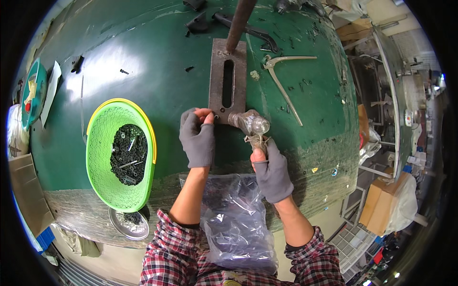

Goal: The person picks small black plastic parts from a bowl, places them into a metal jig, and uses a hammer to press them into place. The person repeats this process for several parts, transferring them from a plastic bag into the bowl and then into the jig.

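Small clear bag (252,123) sat on worktop (143,71) at lower end of slotted metal plate (228,81). I saw right hand (272,171) pinching its twisted neck, left hand (197,138) with fingertips pressed together on something tiny at plate edge. Judged work midway: green basket (121,157) still heaped with dark washers and bolts, large plastic bag (236,224) in lap. Pliers (284,81) lay untouched nearby.

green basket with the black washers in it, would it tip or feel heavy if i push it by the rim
The green basket is likely heavier than it looks, since it holds a dense pile of black washers. It sits tilted, partly over a metal dish, so a rim push may rock it. Its thin mesh wall probably flexes.
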The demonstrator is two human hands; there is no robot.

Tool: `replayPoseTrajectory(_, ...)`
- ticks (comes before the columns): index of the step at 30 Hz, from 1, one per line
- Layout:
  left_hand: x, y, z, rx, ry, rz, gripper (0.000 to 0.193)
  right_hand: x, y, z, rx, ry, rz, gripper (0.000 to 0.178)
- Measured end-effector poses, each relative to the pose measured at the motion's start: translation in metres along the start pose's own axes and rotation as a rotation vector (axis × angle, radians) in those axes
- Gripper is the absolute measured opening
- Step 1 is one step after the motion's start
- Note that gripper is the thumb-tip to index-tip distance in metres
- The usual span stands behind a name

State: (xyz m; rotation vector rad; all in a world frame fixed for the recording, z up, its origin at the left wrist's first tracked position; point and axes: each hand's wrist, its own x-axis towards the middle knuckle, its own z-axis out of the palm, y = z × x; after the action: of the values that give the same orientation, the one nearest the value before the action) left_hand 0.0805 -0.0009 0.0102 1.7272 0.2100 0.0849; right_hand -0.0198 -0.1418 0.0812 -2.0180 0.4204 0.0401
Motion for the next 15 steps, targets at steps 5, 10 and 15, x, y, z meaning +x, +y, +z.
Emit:
replayPoseTrajectory(5,-0.014,-0.005,-0.002,-0.367,-0.033,-0.298,0.014,0.006,-0.021,0.003,-0.08,0.037,-0.102,0.036)
replayPoseTrajectory(10,-0.009,0.0,0.006,-0.435,0.019,-0.421,0.013,0.017,-0.026,0.006,-0.107,-0.003,-0.052,0.036)
replayPoseTrajectory(15,-0.013,-0.003,0.006,-0.31,0.0,-0.33,0.019,0.024,-0.026,0.009,-0.138,0.059,-0.102,0.033)
